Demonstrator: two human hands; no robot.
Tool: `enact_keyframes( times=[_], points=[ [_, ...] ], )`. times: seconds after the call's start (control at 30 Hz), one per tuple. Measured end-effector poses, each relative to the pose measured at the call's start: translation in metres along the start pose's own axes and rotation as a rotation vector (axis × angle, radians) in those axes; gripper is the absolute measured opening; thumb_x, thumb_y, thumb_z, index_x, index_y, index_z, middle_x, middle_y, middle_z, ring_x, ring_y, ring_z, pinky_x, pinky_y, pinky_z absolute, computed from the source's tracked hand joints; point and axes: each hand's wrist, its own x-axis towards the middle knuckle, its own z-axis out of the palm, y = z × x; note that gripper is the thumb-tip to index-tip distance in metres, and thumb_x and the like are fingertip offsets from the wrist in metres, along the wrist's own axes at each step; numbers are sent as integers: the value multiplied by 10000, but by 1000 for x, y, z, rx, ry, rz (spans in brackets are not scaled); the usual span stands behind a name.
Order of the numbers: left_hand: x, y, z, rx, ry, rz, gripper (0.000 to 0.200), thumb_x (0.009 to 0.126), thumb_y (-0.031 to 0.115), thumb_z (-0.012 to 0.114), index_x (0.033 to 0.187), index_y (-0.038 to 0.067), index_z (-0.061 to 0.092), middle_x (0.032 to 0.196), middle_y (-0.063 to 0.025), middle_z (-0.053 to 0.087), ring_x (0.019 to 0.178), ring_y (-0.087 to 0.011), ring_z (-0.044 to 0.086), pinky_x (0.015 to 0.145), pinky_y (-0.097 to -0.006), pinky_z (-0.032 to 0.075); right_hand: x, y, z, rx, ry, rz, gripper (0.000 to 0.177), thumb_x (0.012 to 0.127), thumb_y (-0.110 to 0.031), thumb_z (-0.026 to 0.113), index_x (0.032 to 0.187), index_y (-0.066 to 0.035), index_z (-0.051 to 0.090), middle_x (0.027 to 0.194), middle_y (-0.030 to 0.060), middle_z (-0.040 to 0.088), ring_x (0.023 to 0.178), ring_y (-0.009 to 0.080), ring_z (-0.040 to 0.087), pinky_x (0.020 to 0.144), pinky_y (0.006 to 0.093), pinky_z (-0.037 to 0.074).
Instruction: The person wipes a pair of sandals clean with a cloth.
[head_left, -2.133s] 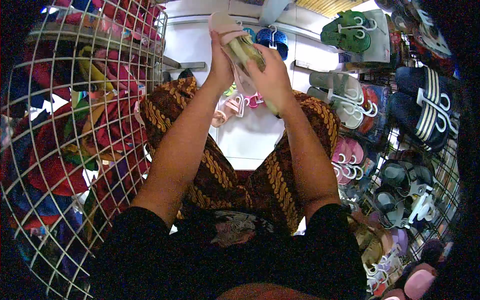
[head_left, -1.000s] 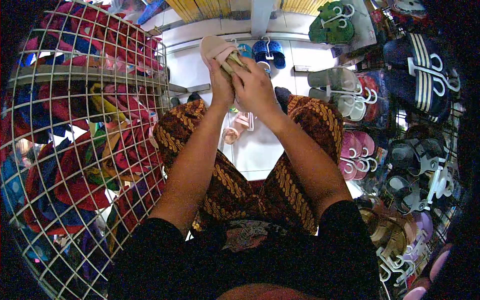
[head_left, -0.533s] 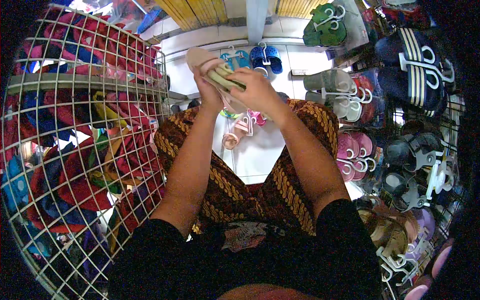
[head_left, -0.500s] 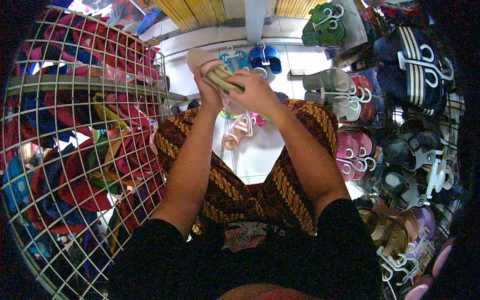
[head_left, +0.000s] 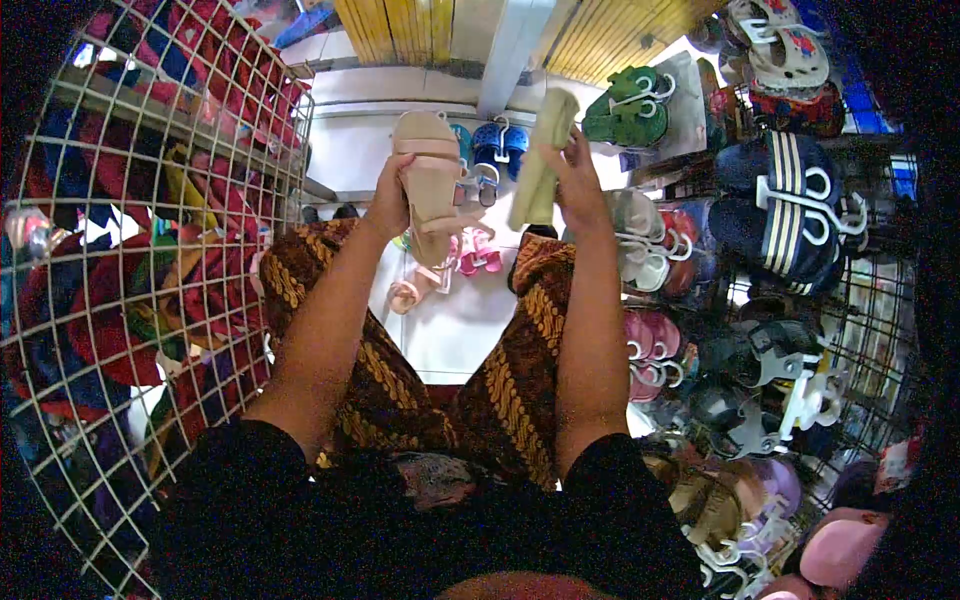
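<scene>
My left hand (head_left: pixel 390 196) is closed around the edge of a beige strappy sandal (head_left: pixel 432 190), holding it upright above the floor with its straps toward me. My right hand (head_left: pixel 580 190) grips a folded pale yellow-green cloth (head_left: pixel 543 170), slightly blurred, to the right of the sandal and apart from it. Below my hands, a pink-beige sandal (head_left: pixel 406 294) and bright pink sandals (head_left: pixel 480 252) lie on the white tiles, partly hidden behind the held sandal.
A wire grid rack (head_left: pixel 130 270) with red and dark items stands close on my left. On the right hang navy striped slides (head_left: pixel 790 180), green sandals (head_left: pixel 625 108) and other footwear on white hangers. Blue clogs (head_left: pixel 500 142) sit ahead on the floor.
My right hand with the cloth has moved off the sandal to the right. My left hand has turned the sandal more upright. The view has shifted toward the right.
</scene>
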Motion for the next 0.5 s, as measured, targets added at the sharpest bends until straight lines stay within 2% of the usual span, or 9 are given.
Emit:
enact_keyframes(
  times=[0.13,0.17,0.27,0.3,0.33,0.37,0.4,0.47,0.5],
  points=[
    [5,-16,-7,121,3,-94,628,851,466,476,1279,6,484,1079,-194,638,873,-316,675,739,-430,575,-6,10,22,-523,0,-234,689,848,-165,696,1432,-81,340,1267,163,540,1086,247,578,898,356,489],
    [4,-23,-4,141,86,-101,600,887,477,468,1275,20,490,1071,-177,640,854,-285,672,733,-399,573,-7,11,29,-562,20,-231,672,844,-187,704,1416,-81,368,1227,174,565,1074,255,590,893,359,489],
    [1,-30,5,286,49,-4,610,924,527,430,1263,27,507,1079,-150,638,848,-242,665,722,-367,566,-9,19,47,-714,41,-271,617,833,-246,724,1364,-84,455,1108,208,625,1027,285,627,874,368,492],
    [17,-47,-20,302,151,-56,547,936,482,498,1236,25,529,1057,-123,648,854,-199,656,729,-334,552,-7,24,52,-791,23,-320,593,829,-262,729,1342,-88,486,1069,220,635,1004,300,639,863,372,495],
    [21,-48,-20,372,158,2,519,923,443,542,1225,22,538,1048,-116,653,854,-188,652,731,-325,548,-7,26,57,-865,4,-371,570,826,-278,733,1319,-92,518,1031,231,645,981,314,651,852,375,498],
    [23,-52,-20,443,168,58,494,909,405,587,1214,19,547,1039,-108,657,853,-177,649,733,-317,544,-10,28,59,-1003,46,-445,474,794,-272,754,1201,-83,600,1026,219,648,942,367,651,803,404,510],
    [21,-54,-18,515,179,111,473,895,366,631,1203,15,555,1031,-101,662,853,-166,646,735,-309,540,-9,29,56,-1065,70,-377,445,783,-260,760,1162,-80,612,1028,203,650,933,371,648,795,407,511],
    [-3,-23,16,688,191,-3,426,846,276,707,1175,33,588,999,-73,675,849,-146,637,748,-298,530,1,29,40,-1187,114,-238,387,759,-236,771,1084,-74,635,1033,171,656,914,381,643,780,414,512],
    [2,-26,8,688,171,53,423,842,277,708,1171,38,594,998,-66,676,851,-146,637,753,-302,530,3,30,35,-1189,99,-315,366,730,-207,778,1034,-62,632,1042,138,655,944,376,624,798,414,500]
  ],
)
